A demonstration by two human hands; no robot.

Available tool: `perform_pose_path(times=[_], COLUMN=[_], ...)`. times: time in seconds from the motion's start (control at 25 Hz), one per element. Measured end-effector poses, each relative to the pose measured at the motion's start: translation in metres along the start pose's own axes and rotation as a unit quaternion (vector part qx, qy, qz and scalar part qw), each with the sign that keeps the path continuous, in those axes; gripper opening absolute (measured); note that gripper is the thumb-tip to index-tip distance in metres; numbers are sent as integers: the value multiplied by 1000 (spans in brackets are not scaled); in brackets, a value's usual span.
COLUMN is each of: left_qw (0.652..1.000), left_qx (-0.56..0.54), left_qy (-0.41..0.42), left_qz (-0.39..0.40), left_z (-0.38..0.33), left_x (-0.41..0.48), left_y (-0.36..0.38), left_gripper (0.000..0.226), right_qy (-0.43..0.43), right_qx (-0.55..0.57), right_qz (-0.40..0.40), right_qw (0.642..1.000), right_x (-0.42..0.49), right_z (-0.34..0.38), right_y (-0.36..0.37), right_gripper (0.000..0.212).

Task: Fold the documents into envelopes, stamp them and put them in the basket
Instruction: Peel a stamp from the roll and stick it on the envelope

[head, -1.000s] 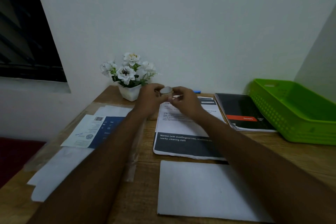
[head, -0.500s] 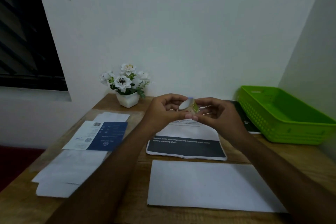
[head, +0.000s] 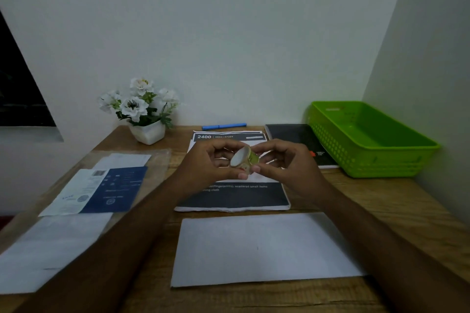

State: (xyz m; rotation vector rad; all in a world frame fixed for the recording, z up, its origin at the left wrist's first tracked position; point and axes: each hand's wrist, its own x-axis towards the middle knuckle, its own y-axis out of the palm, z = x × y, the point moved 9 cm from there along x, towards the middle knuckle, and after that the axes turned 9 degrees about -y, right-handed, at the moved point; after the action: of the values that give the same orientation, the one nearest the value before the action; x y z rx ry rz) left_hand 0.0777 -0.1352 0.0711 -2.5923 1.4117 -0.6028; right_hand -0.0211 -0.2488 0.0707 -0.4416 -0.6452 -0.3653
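I held a small round roll of green patterned tape (head: 244, 160) in the middle of the frame. My left hand (head: 212, 164) and my right hand (head: 286, 164) both pinched it with their fingertips, above the printed paper documents (head: 236, 198). A plain white paper envelope (head: 264, 249) lay flat on the wooden worktop (head: 396, 201) below. The green plastic basket (head: 368, 140) sat at the right.

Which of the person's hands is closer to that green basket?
Right. The right hand is beside the green basket, left of it; the left hand is farther left, beyond the small roll both hold.
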Motion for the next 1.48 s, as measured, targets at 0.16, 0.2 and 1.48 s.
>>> perform_pose_path(times=[0.16, 0.2, 1.48], left_qw=[1000, 1000, 996], left_qx=[8, 10, 40], left_qy=[-1, 0, -42], left_qz=[-4, -3, -66], left_z=[2, 1, 21], left_x=[1, 1, 5], left_y=[0, 0, -20], left_gripper=[55, 55, 51], right_qy=[-6, -5, 6], right_qx=[-1, 1, 20], right_qz=[-3, -6, -89], right_qw=[1000, 1000, 996], right_x=[0, 0, -3], right_z=[-1, -2, -2], right_y=[-1, -1, -14], right_gripper=[30, 30, 15])
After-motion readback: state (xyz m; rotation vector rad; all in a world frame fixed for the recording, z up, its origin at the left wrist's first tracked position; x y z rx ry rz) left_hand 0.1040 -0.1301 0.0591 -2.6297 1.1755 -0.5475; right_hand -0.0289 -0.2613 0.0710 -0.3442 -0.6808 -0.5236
